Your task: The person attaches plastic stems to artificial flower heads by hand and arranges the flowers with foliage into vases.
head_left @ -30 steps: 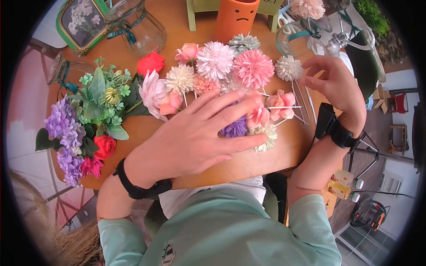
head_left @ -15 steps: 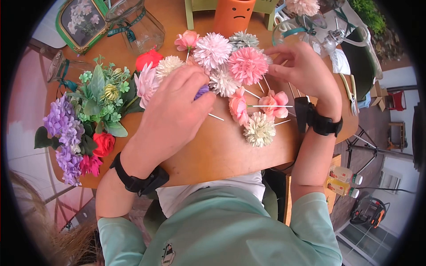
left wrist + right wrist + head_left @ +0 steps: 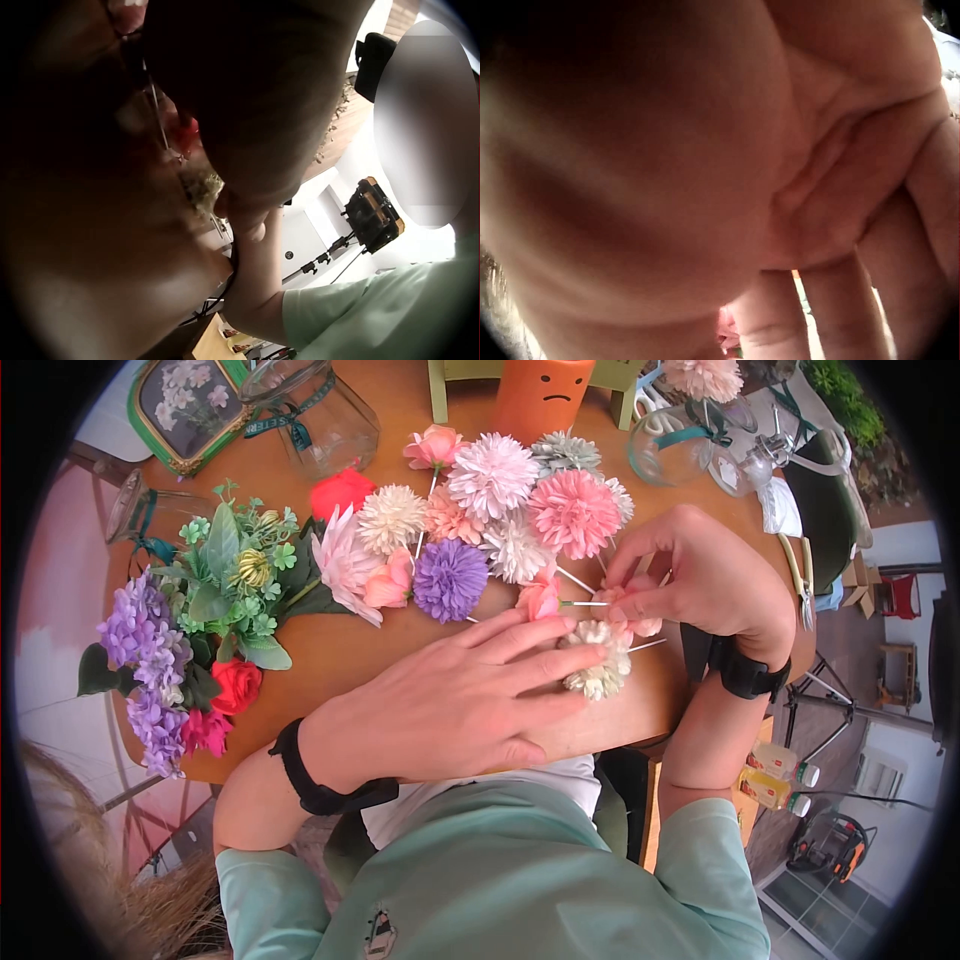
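Pinching the coral flower (image 3: pixel 646 628) in right fingers (image 3: pixel 648 603) now, just beyond the cream flower (image 3: pixel 603 678) partly under spread left fingers (image 3: pixel 562 664)!

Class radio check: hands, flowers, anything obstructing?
Left hand: fingers extended, partly covering cream flower. Right hand: curled around pink rose. Obstruction: cream flower crowding it.

Matt, cloth-like, finely ruffled petals are shown by the pale flower (image 3: pixel 602 678) and the purple flower (image 3: pixel 450 580). The table (image 3: pixel 355 660) is surfaced in smooth, faintly glossy wood. Clear, shiny glass is seen in the jar (image 3: pixel 340 440), satiny cloth in its ribbon (image 3: pixel 276 428), matt cloth in the shirt (image 3: pixel 500 880).
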{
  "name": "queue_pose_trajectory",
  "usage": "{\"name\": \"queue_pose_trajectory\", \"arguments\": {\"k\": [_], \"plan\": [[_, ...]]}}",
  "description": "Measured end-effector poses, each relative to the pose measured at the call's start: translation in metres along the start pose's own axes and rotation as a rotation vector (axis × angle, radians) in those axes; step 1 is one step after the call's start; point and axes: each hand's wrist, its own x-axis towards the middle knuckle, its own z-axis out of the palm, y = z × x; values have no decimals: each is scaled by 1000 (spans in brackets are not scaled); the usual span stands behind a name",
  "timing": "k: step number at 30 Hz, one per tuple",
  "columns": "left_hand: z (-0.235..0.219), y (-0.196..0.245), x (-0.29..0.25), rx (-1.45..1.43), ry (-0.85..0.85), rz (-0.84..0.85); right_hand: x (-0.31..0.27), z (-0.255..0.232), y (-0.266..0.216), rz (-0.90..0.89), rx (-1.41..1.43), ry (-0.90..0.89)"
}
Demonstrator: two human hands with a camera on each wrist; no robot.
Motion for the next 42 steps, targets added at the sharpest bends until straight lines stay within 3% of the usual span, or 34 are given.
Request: {"name": "queue_pose_trajectory", "arguments": {"k": [8,14,17,19,20,22,23,25,26,28,30,32,36,38,39,41,42], "plan": [[-6,-3,0,63,-25,-59,1,-1,-6,34,120,13],[-11,-3,0,46,63,-35,4,-9,16,-174,188,112],[-20,-1,-1,-60,194,39,5,-8,17,-177,124,110],[-36,5,-1,-33,443,72,4,-10,14,-133,86,128],[-44,3,-3,-29,441,73,4,-11,12,-137,87,131],[-60,-6,-10,144,728,32,4,-11,9,-128,6,159],[-64,-13,-15,147,725,33,5,-10,8,-131,8,161],[-65,-25,-20,320,802,-234,5,-7,6,-121,153,287],[-62,-26,-17,305,778,-310,6,-7,8,-123,151,286],[-60,-29,-20,375,693,-304,8,-9,15,-117,-65,484],[-59,-28,-23,441,602,-292,10,-12,15,-133,-118,533],[-59,-22,-26,283,512,-179,10,-13,14,-146,-176,586],[-57,-21,-12,409,661,-66,17,-1,2,-320,-73,672],[-58,-16,-3,447,754,-284,20,8,-6,-367,-17,695],[-57,-16,-4,447,755,-284,21,11,-9,-405,-46,632],[-51,-19,-13,349,499,-402,21,14,-13,-448,-75,563],[-49,-24,-17,351,501,-406,19,13,-15,-407,-117,534]]}}
